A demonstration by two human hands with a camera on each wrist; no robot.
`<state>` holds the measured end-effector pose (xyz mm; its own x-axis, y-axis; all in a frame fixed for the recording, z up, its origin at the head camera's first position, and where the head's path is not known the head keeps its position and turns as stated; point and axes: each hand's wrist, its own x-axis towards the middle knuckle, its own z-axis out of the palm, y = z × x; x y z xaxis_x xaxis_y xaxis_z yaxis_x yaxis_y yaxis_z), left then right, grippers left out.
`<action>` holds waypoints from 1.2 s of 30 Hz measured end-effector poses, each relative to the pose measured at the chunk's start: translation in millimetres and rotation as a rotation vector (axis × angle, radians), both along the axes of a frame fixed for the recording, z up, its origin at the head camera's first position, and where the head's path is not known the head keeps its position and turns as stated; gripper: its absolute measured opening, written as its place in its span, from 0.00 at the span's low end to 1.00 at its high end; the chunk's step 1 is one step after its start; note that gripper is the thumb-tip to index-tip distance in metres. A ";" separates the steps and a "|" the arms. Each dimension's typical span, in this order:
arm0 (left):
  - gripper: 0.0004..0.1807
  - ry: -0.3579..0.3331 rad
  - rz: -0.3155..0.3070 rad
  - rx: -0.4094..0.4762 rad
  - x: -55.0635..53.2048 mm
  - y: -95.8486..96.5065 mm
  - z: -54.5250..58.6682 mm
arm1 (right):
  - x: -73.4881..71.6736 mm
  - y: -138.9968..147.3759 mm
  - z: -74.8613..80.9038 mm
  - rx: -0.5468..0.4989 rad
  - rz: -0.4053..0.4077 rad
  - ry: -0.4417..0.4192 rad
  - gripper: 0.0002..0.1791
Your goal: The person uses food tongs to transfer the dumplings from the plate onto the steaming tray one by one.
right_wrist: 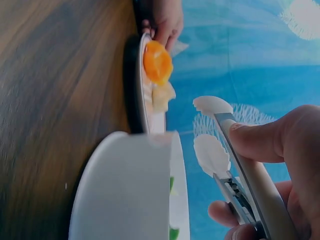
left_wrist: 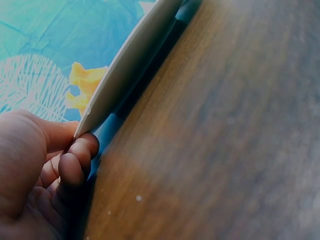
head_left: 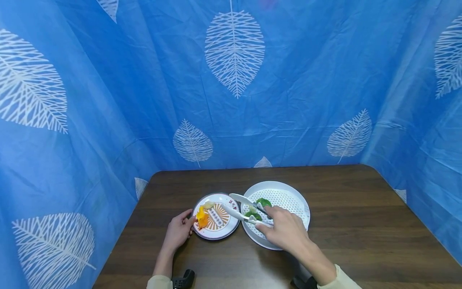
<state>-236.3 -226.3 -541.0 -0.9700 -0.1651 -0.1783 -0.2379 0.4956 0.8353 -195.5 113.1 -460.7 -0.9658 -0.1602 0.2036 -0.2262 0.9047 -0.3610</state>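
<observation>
With right hand [head_left: 285, 225], gripping spread tongs [right_wrist: 256, 185] near a round plate [head_left: 221, 233] beside a white strainer [head_left: 294, 200] containing green pieces [head_left: 264, 202]; with left hand [head_left: 178, 230], pinching the plate's rim. Keep plate steady, close tongs squarely and lightly.

You're in curtained-off tabletop booth; can't tell room beyond. Blue leaf-print curtain [head_left: 296, 72] hangs ahead of you and on both sides, bordering dark wood-grain table [head_left: 361, 216]; black wrist devices [head_left: 185, 279] suggest recording setup.
</observation>
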 end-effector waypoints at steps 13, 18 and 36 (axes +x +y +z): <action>0.28 -0.002 0.004 -0.006 0.3 0.2 0.8 | 5.5 -38.3 -5.9 -0.004 0.090 -0.002 0.30; 0.28 0.002 -0.002 0.007 0.1 0.3 0.7 | 6.2 -47.1 -11.4 0.005 0.116 0.002 0.28; 0.27 0.016 -0.016 0.027 0.9 -1.1 -0.1 | 13.1 -73.9 -21.9 0.049 0.148 -0.015 0.32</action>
<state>-235.4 -227.4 -541.1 -0.9752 -0.1445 -0.1674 -0.2169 0.4763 0.8521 -182.4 39.1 -482.6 -0.9339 -0.3104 0.1776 -0.3532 0.8786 -0.3215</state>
